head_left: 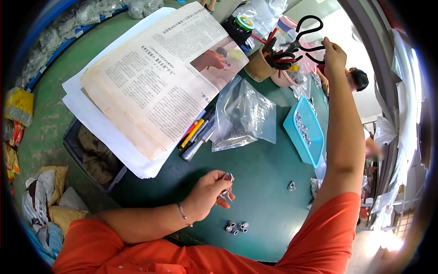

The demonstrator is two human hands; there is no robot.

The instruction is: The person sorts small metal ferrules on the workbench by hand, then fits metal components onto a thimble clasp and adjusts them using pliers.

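My left hand (204, 194) is closed around a small shiny metal piece (226, 186), partly hidden by the fingers, above the green table. Out at the upper right, my right hand (335, 55) pinches one loop of the black-handled scissors (306, 30). Their blades point down toward a brown pot (257, 68) crowded with pliers and other tools (279, 58). Below my left hand, several small metal rings or fittings (237, 227) stand in a cluster. One loose metal piece (291, 186) lies farther right.
A newspaper (150, 82) on white sheets covers the left of the green table (260, 182). Pens (194, 132) and a clear plastic bag of small parts (242, 118) lie beside it. A blue tray (315, 150) holds metal bits. Another person (358, 80) is at the far right.
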